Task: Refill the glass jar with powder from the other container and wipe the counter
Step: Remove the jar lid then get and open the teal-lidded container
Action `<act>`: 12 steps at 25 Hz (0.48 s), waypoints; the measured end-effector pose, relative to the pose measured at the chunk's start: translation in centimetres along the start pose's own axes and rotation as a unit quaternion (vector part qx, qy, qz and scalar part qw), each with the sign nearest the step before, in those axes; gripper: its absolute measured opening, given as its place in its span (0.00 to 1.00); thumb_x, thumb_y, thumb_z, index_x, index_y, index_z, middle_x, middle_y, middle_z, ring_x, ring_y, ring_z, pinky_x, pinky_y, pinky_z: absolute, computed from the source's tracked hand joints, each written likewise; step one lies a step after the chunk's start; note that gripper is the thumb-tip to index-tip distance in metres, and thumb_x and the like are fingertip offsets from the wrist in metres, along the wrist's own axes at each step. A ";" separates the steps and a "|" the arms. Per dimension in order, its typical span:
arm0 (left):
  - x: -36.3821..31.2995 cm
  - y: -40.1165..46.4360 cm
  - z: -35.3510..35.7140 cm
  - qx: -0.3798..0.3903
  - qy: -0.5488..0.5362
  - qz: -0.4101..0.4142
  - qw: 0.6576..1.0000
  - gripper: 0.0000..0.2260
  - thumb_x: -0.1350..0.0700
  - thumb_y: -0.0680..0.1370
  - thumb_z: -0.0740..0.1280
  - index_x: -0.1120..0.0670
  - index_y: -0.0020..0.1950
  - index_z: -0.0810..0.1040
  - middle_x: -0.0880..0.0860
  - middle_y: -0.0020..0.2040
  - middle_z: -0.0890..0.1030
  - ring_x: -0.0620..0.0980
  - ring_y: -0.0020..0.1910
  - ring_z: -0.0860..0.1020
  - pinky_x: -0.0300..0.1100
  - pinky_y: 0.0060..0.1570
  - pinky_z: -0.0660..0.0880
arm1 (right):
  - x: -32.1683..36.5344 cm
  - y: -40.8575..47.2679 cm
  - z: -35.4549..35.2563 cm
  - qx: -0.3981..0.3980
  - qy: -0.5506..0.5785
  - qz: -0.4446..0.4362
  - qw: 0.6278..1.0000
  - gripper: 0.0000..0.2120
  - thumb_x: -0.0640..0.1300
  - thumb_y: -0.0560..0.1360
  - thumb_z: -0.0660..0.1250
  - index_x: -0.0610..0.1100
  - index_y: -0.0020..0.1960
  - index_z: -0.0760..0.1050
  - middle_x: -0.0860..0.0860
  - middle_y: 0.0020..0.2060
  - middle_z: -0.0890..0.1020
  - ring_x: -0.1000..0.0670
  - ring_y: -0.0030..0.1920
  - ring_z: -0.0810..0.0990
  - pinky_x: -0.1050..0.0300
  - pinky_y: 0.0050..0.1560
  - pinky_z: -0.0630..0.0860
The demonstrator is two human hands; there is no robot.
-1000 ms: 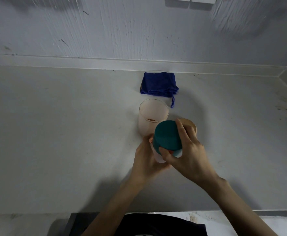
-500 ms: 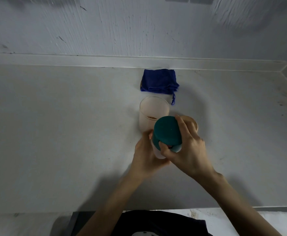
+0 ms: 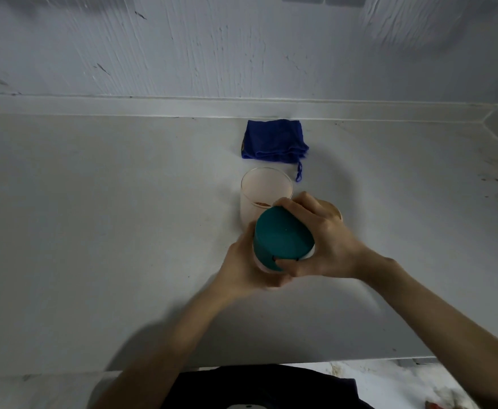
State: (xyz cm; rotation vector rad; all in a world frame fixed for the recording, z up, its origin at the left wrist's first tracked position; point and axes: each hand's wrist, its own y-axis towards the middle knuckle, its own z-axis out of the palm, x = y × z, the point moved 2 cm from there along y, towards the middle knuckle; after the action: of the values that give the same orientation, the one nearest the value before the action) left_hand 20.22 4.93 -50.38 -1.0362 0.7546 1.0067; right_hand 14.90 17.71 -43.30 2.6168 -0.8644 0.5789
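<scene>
Glass jar (image 3: 267, 193), centre frame on counter (image 3: 109, 231), open, nearly empty; left hand (image 3: 246, 265) grips container (image 3: 267, 265), right hand (image 3: 327, 246) clasps teal lid (image 3: 283, 239); opening step, pouring next.

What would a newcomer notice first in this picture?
Both hands, left and right, grip a container with a teal lid at the centre of the grey counter. Just behind it stands an open glass jar with little powder. Further back, near the wall, lies a folded blue cloth.

The container (image 3: 261, 265) body sits mostly hidden behind both hands, and a tan lid (image 3: 334, 208) peeks past the right hand (image 3: 324, 243).
</scene>
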 end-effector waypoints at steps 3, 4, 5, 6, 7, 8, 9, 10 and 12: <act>-0.5 0.3 -1.0 -0.107 -0.037 0.009 0.994 0.28 0.61 0.63 0.77 0.49 0.57 0.67 0.39 0.48 0.74 0.38 0.48 0.74 0.22 0.40 0.72 | 0.0 0.9 -0.8 0.084 -0.036 -0.057 0.994 0.39 0.63 0.59 0.63 0.46 0.66 0.63 0.48 0.55 0.71 0.50 0.50 0.72 0.59 0.47 0.72; -0.1 0.5 -1.3 -0.081 0.024 0.014 0.996 0.32 0.63 0.60 0.78 0.47 0.57 0.66 0.39 0.49 0.74 0.35 0.48 0.75 0.22 0.42 0.71 | 0.0 1.0 -1.0 0.111 -0.049 -0.060 0.991 0.40 0.65 0.59 0.62 0.48 0.67 0.61 0.49 0.57 0.70 0.51 0.52 0.72 0.57 0.49 0.73; -0.5 0.3 -1.2 -0.068 0.052 0.016 0.996 0.33 0.64 0.60 0.78 0.46 0.56 0.66 0.39 0.50 0.74 0.31 0.48 0.75 0.23 0.42 0.71 | 0.1 1.1 -1.0 0.130 -0.058 -0.056 0.988 0.41 0.66 0.59 0.60 0.50 0.67 0.60 0.51 0.58 0.69 0.51 0.53 0.71 0.57 0.50 0.72; 0.2 0.5 -1.2 -0.029 0.131 0.050 0.990 0.32 0.65 0.60 0.78 0.45 0.56 0.66 0.40 0.51 0.74 0.28 0.48 0.74 0.23 0.43 0.71 | 0.2 1.0 -1.0 0.133 -0.060 -0.048 0.988 0.41 0.66 0.59 0.60 0.50 0.68 0.59 0.51 0.59 0.68 0.52 0.53 0.70 0.57 0.51 0.72; -0.3 -0.2 -1.0 -0.033 0.174 0.057 0.982 0.32 0.65 0.61 0.77 0.44 0.56 0.65 0.40 0.52 0.73 0.27 0.49 0.73 0.23 0.44 0.71 | 0.3 1.0 -1.0 0.122 -0.054 -0.040 0.990 0.41 0.66 0.59 0.60 0.50 0.68 0.60 0.51 0.59 0.68 0.53 0.53 0.69 0.58 0.50 0.72; 0.0 -0.1 -1.2 -0.030 0.177 0.045 0.983 0.33 0.63 0.62 0.77 0.43 0.57 0.63 0.40 0.53 0.73 0.27 0.50 0.73 0.23 0.45 0.71 | 0.3 0.8 -0.9 0.105 -0.046 -0.031 0.993 0.40 0.66 0.59 0.60 0.50 0.67 0.60 0.50 0.58 0.69 0.53 0.52 0.69 0.59 0.49 0.72; -0.4 -0.1 -0.6 -0.041 0.101 0.028 0.994 0.33 0.61 0.63 0.76 0.41 0.58 0.62 0.39 0.54 0.72 0.28 0.52 0.72 0.23 0.46 0.70 | 0.4 0.8 -0.8 0.086 -0.035 -0.016 0.996 0.40 0.65 0.59 0.62 0.49 0.67 0.61 0.50 0.58 0.69 0.53 0.51 0.69 0.59 0.49 0.71; -0.7 -0.3 -0.4 -0.048 0.114 0.069 0.990 0.31 0.60 0.65 0.75 0.40 0.58 0.61 0.39 0.54 0.71 0.31 0.53 0.72 0.23 0.47 0.70 | 0.4 0.7 -0.7 0.067 -0.023 0.004 0.998 0.39 0.64 0.60 0.65 0.49 0.67 0.61 0.49 0.58 0.69 0.53 0.51 0.69 0.60 0.49 0.71; -0.7 -0.6 -0.1 -0.056 0.103 0.114 0.986 0.22 0.57 0.70 0.70 0.41 0.56 0.64 0.43 0.52 0.72 0.41 0.53 0.73 0.27 0.42 0.75 | 0.8 0.6 -0.5 0.028 -0.007 0.048 0.998 0.38 0.59 0.62 0.70 0.47 0.67 0.62 0.48 0.59 0.69 0.52 0.52 0.70 0.59 0.50 0.71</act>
State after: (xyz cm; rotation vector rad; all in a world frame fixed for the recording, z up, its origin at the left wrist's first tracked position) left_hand 20.48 4.50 -49.58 -1.1828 1.0127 1.1603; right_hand 14.98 17.00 -42.40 2.6430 -0.9963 0.6199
